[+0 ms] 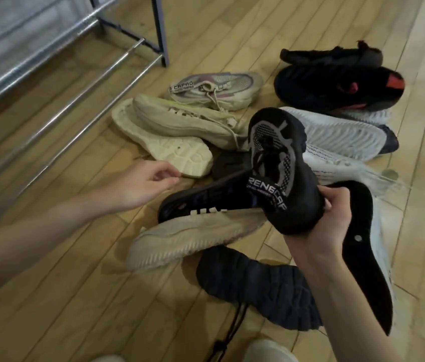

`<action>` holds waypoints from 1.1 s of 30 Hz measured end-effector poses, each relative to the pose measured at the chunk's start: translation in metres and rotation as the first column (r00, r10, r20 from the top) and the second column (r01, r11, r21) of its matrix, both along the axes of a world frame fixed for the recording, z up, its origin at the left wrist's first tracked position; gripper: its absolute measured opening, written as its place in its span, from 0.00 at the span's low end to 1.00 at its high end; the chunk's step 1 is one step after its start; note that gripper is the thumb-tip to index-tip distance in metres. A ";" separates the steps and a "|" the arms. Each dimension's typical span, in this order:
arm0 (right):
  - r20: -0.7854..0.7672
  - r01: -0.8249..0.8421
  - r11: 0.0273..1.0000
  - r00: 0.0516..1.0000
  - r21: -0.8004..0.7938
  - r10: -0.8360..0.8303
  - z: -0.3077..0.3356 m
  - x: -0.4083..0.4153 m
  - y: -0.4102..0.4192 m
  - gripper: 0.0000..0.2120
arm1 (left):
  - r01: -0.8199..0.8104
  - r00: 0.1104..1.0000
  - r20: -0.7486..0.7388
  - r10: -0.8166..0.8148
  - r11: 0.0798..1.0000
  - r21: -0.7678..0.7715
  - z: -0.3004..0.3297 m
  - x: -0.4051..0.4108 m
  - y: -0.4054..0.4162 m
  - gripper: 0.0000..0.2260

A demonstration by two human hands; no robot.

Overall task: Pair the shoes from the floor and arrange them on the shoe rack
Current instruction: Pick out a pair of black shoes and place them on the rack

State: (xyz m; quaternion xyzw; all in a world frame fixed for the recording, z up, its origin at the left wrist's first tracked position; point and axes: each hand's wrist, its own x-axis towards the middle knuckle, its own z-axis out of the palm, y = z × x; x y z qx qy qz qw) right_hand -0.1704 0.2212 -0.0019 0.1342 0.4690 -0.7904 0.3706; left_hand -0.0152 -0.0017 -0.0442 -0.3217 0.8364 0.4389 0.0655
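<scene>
Several shoes lie in a heap on the wooden floor. My right hand (329,218) grips a black shoe with grey pattern and white lettering (276,165) by its heel, toe pointing up and away. My left hand (141,184) hovers over the floor left of the heap, fingers loosely curled, holding nothing. Below the held shoe lies a beige shoe with a black upper (193,226). A dark sole-up shoe (255,286) rests nearest me. Two cream shoes (175,126) and a pale lettered sneaker (214,90) lie toward the rack (75,64) at upper left.
Black shoes with red accents (336,82) sit at the back right, beside white ridged-sole shoes (336,131). A black-and-white shoe (368,252) lies on its side at the right. The rack's metal bars and dark frame leg (160,30) stand at upper left. Bare floor lies at the left.
</scene>
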 end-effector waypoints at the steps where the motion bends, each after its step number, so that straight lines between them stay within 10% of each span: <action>1: 0.027 0.016 1.000 0.999 -0.009 -0.016 -0.003 0.000 0.004 0.20 | 0.015 1.000 0.014 -0.015 1.000 0.013 -0.001 0.000 0.001 0.10; 14: -0.111 0.084 0.996 0.990 0.000 -0.083 -0.001 0.004 0.052 0.13 | 0.078 0.987 0.134 -0.089 0.993 0.088 0.000 -0.001 0.012 0.24; 24: -0.373 0.008 0.988 0.926 0.156 0.052 0.001 0.004 0.061 0.24 | 0.229 0.968 0.128 -0.218 0.970 -0.082 0.014 0.011 0.004 0.13; 33: -0.344 -0.089 0.984 0.929 0.155 0.138 -0.002 0.014 0.050 0.21 | 0.411 0.757 0.597 -0.264 0.903 -0.123 0.007 0.060 -0.054 0.14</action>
